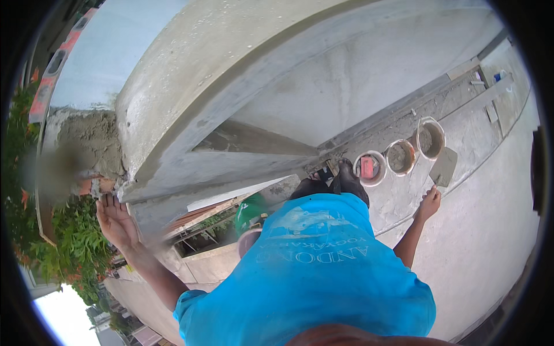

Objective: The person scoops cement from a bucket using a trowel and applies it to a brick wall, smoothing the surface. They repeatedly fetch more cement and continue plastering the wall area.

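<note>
right hand: my right hand (pixel 429 203) is closed around the handle of the trowel; the grip is mostly hidden under my fingers.
trowel: the trowel (pixel 444 166) lies just beyond my right fingers, its flat grey blade sticking out on the far side of my fist.
direction: its tip points far and a little right, away from me; the long axis runs near-left to far-right, roughly in line with my forearm.
buckets: the blade is just right of and nearer than the right bucket (pixel 440 142); left of that stand the middle bucket (pixel 401 172) and the left bucket (pixel 375 183), which has a red block (pixel 367 168) in it.
left hand: my left hand (pixel 118 223) is spread and grasps nothing, palm showing, fingers pointing far.
mortar: the rough grey mortar (pixel 92 140) is beyond my left fingertips, with orange brick (pixel 104 184) along its near edge; whether i touch the brick, i cannot tell.
ledge: the curved concrete ledge (pixel 173 86) sweeps from beside the mortar toward far right.
plants: green leaves (pixel 81 233) are left of my left hand.
</note>
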Available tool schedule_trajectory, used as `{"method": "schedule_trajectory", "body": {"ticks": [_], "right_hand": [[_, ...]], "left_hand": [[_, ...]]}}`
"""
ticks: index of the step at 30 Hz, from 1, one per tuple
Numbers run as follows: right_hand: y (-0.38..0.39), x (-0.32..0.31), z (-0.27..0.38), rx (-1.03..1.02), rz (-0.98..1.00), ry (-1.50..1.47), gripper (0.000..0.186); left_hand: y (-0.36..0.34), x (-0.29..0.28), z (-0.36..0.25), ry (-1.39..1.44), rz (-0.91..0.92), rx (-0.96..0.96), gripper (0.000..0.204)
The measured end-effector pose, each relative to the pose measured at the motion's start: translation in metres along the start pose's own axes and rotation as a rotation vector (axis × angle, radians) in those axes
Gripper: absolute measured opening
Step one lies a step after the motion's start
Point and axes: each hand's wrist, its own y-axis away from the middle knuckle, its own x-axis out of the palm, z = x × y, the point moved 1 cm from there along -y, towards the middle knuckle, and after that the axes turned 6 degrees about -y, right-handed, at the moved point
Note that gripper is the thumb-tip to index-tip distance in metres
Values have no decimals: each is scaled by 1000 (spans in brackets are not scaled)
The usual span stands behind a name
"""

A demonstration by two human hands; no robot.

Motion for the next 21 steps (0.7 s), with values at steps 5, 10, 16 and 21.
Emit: {"method": "schedule_trajectory", "body": {"ticks": [5, 10, 16, 21], "right_hand": [[58, 42, -83, 344, 210, 394, 47], [87, 88, -126, 511, 365, 498, 48], [27, 136, -179, 608, 500, 720, 43], [-100, 177, -259, 463, 461, 951, 36]], "left_hand": [[-8, 40, -14, -159, -188, 30, 64], [-19, 178, 51, -350, -150, 84, 63], [-66, 375, 254, -478, 244, -170, 64], [-93, 509, 463, -549, 495, -314, 64]]}}
